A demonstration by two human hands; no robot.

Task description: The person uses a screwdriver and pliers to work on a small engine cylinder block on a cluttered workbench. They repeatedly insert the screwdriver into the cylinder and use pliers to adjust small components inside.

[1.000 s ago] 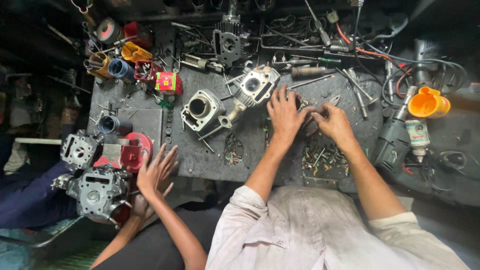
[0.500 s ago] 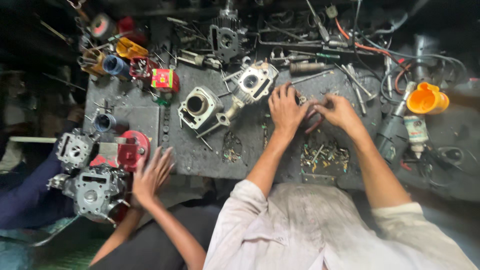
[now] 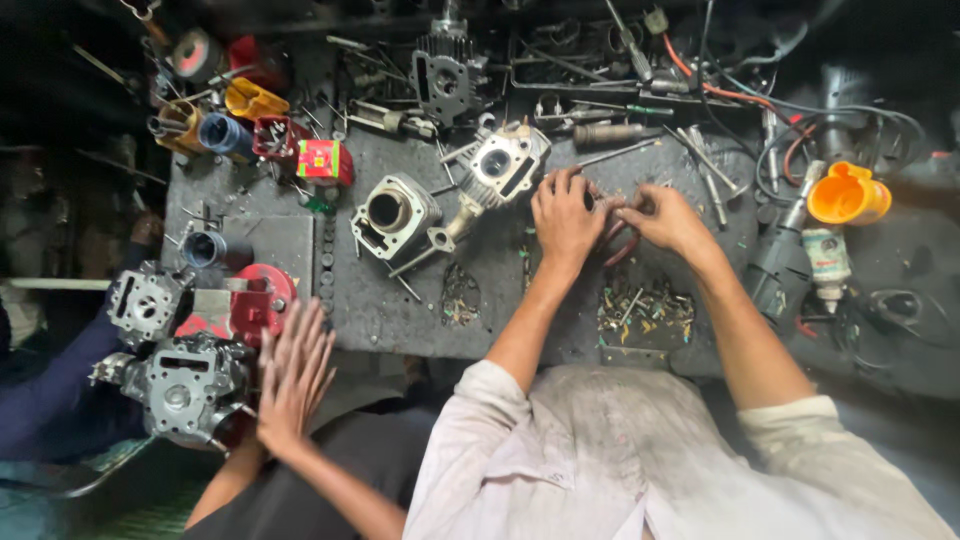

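My left hand and my right hand meet over the middle of the dark metal workbench. Their fingertips pinch a small dark part between them; its shape is hidden by the fingers. A red curved piece shows just beneath the hands. Close to the left of my left hand lies a grey engine cylinder head, with a cylinder block beside it. A heap of small screws and brass bits lies under my right forearm.
Another person's two hands are pressed together at the bench's front left, beside a grey engine casing and a red part. An orange funnel, a power drill, cables and tools crowd the right and back.
My hands have stayed at the same spot, fingers shifting slightly on the small part. The other person's hands have risen a little and closed together.
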